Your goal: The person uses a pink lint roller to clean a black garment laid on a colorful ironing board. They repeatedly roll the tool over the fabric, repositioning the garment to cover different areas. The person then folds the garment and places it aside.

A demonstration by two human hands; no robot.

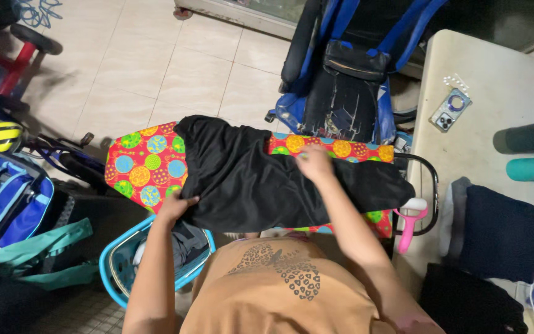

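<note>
Left hand is reaching forward at lower centre-left, fingers curling around the near-left edge of the black garment. Garment is lying spread across the ironing board, frame centre, dark, wrinkled, covering most of the red cover with coloured circles. Right hand is stretching to the garment's far edge, palm down; fingers are blurring, can't tell grip. Pink-handled iron is sitting on the board's right-end rest.
</note>
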